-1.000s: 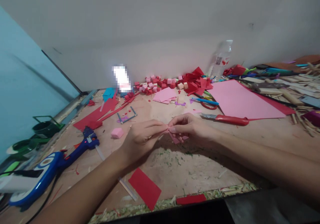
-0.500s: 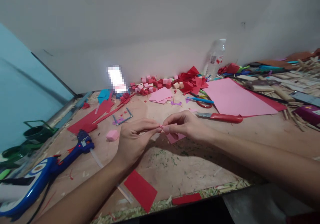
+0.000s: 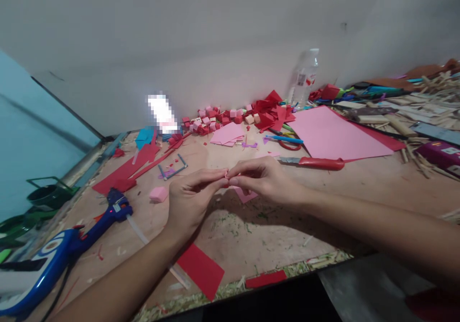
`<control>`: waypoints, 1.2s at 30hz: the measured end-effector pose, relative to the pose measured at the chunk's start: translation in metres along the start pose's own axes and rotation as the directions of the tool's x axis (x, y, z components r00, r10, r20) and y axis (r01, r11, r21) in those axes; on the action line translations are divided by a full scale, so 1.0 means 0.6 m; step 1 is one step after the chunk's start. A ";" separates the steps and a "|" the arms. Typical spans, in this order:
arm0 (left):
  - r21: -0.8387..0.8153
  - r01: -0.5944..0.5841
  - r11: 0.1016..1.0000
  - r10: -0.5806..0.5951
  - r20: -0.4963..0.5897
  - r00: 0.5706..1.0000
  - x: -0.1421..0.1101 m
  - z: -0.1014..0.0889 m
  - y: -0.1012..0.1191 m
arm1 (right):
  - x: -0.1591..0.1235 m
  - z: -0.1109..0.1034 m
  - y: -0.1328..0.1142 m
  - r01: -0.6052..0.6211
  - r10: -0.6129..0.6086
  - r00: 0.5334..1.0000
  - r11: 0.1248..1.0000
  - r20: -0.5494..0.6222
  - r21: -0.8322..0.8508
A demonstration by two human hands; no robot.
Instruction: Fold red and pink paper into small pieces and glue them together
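Note:
Fingertips of both hands meet over the table, pinching a small pink paper piece (image 3: 227,174) that they mostly cover. My left hand (image 3: 192,197) is closed on it from the left, thumb against forefinger. From the other side my right hand (image 3: 266,180) is closed on the same piece. Below the right hand lies a flat pink paper scrap (image 3: 246,195), partly hidden by the fingers. Left of my left hand stands a folded pink paper cube (image 3: 158,194). A red paper piece (image 3: 201,270) lies beside my left forearm.
A blue glue gun (image 3: 117,209) lies at left. Behind the hands are a red-handled knife (image 3: 321,163), pink sheets (image 3: 227,134), a heap of small paper cubes (image 3: 204,120) and a large pink sheet (image 3: 338,135). A plastic bottle (image 3: 304,80) stands by the wall; wood strips (image 3: 427,106) fill the right.
The camera view has shifted slightly, moving most of the table leftward in the picture. The fingers have come closer together around the pink paper piece, which both hands still pinch.

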State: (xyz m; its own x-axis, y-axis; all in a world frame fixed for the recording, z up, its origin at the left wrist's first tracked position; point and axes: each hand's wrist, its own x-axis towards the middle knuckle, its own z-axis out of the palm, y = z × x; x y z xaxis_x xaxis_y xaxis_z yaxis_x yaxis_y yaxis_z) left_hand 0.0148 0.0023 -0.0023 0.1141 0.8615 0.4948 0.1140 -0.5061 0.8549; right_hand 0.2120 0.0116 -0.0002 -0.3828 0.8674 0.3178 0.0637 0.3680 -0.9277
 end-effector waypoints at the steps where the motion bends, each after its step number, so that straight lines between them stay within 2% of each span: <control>1: 0.003 0.005 1.000 -0.005 -0.006 1.000 0.000 0.000 0.001 | -0.001 0.000 -0.001 -0.009 0.009 1.000 1.000 0.017 0.004; 4: 0.037 0.008 0.999 -0.006 -0.041 0.999 -0.002 0.001 0.005 | 0.000 0.001 -0.001 -0.020 0.020 0.999 1.000 0.047 -0.002; 9: 0.111 -0.044 0.993 0.055 -0.099 0.994 -0.006 0.004 0.010 | 0.005 0.001 -0.002 0.029 -0.029 1.000 0.998 0.000 -0.062; 17: 0.152 -0.138 0.979 0.134 0.035 0.990 -0.002 -0.004 0.001 | 0.000 0.003 -0.003 0.176 -0.188 0.982 0.954 -0.024 -0.243; 24: 0.120 -0.012 0.993 0.007 0.039 0.999 -0.001 -0.004 -0.003 | -0.001 0.002 0.001 0.179 -0.196 0.980 0.940 -0.031 -0.289; 30: 0.126 0.035 0.991 -0.039 0.030 0.999 -0.002 -0.001 0.001 | 0.000 0.003 0.004 0.167 -0.186 0.982 0.941 -0.037 -0.293; 36: 0.061 0.073 0.995 -0.075 0.025 0.997 -0.004 0.000 0.001 | -0.002 0.004 0.001 0.123 -0.147 0.988 0.937 -0.050 -0.328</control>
State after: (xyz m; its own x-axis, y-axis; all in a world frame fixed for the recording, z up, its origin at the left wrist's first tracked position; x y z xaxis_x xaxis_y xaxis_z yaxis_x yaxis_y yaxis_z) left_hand 0.0145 0.0000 -0.0030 0.1294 0.8958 0.4253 0.1820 -0.4430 0.8778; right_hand 0.2102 0.0098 -0.0017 -0.3416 0.8196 0.4599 0.3150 0.5609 -0.7656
